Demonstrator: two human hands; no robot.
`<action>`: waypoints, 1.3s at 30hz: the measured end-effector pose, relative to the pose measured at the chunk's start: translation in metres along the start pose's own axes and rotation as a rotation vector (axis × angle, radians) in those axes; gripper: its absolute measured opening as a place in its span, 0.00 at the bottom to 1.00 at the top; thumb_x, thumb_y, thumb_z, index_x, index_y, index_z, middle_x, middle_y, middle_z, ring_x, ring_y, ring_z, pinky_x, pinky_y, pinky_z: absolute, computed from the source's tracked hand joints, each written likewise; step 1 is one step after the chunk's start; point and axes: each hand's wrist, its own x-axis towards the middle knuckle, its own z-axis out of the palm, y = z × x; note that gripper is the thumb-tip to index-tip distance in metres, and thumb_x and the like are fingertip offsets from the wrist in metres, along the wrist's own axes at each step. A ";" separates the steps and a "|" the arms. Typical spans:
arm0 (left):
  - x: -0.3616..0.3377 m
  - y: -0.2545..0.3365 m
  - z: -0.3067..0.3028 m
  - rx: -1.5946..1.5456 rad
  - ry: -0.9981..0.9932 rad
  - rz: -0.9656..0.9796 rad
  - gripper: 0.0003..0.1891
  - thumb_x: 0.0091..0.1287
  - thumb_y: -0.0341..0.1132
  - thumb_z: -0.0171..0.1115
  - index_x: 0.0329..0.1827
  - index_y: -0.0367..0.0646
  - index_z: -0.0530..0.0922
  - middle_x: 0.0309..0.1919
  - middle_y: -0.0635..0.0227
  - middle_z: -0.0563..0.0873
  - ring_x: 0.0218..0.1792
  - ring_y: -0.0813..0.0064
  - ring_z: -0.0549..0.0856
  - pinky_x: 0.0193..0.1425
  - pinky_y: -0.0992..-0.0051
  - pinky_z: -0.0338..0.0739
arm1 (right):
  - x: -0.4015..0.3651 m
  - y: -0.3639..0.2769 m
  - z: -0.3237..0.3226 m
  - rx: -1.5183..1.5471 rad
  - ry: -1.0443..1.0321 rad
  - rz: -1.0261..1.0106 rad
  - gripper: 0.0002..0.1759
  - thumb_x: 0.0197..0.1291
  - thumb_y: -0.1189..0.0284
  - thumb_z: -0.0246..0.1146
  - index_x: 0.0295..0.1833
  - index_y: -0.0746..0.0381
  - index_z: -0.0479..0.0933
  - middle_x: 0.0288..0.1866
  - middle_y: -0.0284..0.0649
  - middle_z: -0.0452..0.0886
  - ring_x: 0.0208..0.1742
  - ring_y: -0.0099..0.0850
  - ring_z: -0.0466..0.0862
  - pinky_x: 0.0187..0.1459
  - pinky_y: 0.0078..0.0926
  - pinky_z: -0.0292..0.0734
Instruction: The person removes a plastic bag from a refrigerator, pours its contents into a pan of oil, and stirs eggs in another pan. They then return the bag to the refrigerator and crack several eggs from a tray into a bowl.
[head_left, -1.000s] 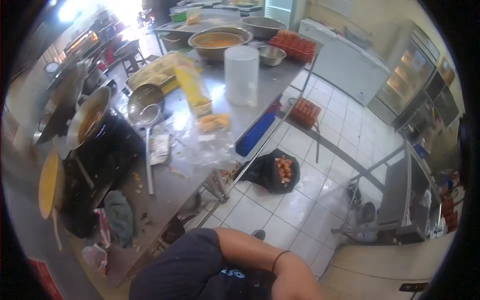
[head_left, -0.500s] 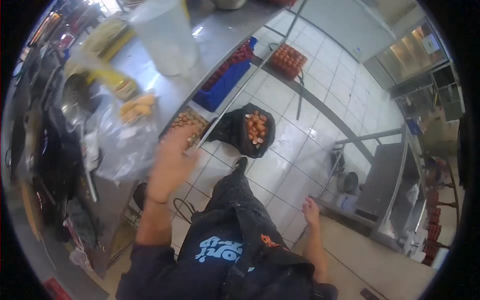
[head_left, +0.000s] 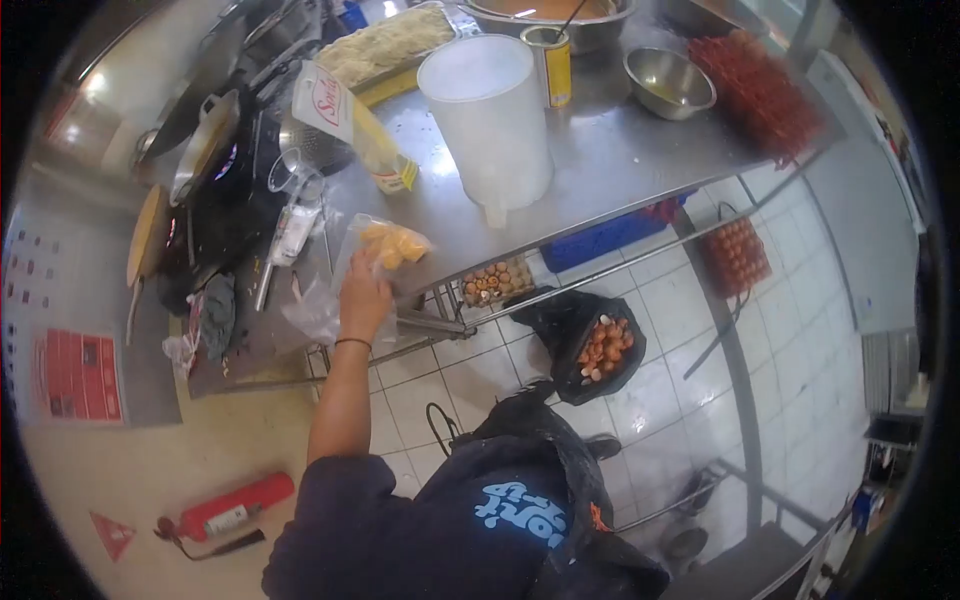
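My left hand (head_left: 365,300) reaches to the front edge of the steel table, its fingers closed on a clear plastic bag (head_left: 318,308). Yellow-orange chunks (head_left: 395,245) lie inside the bag, just beyond my fingertips. Exactly how the fingers grip the plastic is partly hidden. Behind the bag stand a carton with a yellow lower part (head_left: 355,125) and a large white plastic jug (head_left: 487,130). To the left of the hand lies a long-handled utensil (head_left: 290,235). My right hand is out of view.
On the table (head_left: 600,160) are a steel bowl (head_left: 670,85), a yellow can (head_left: 550,70) and red egg trays (head_left: 755,95). Pans (head_left: 205,145) sit at left. Below, a black bag (head_left: 570,340) holds eggshells. A fire extinguisher (head_left: 235,507) is at lower left.
The view has swung toward the table. My left hand has moved from a blurred sweep beside the table edge onto the plastic bag. My right hand has left the view.
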 end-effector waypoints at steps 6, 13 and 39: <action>-0.010 0.079 -0.042 0.392 0.304 0.282 0.17 0.51 0.26 0.56 0.46 0.44 0.72 0.34 0.62 0.81 0.38 0.61 0.78 0.41 0.65 0.71 | 0.054 -0.115 -0.098 -0.128 -0.046 -0.362 0.17 0.56 0.69 0.58 0.49 0.65 0.69 0.24 0.30 0.68 0.22 0.20 0.68 0.24 0.17 0.67; -0.083 0.257 -0.049 0.167 0.562 0.943 0.10 0.44 0.25 0.60 0.31 0.47 0.77 0.30 0.74 0.81 0.34 0.71 0.76 0.42 0.69 0.67 | 0.020 -0.386 -0.102 -0.354 -0.282 -0.697 0.27 0.55 0.73 0.58 0.60 0.69 0.62 0.55 0.47 0.70 0.53 0.32 0.73 0.51 0.26 0.70; -0.128 1.075 0.314 -0.887 -1.578 1.585 0.50 0.44 0.57 0.68 0.64 0.36 0.55 0.60 0.50 0.63 0.62 0.57 0.62 0.67 0.65 0.52 | 0.250 -0.645 -0.447 0.254 0.253 -0.592 0.13 0.51 0.76 0.56 0.45 0.62 0.73 0.42 0.41 0.74 0.44 0.35 0.75 0.44 0.28 0.71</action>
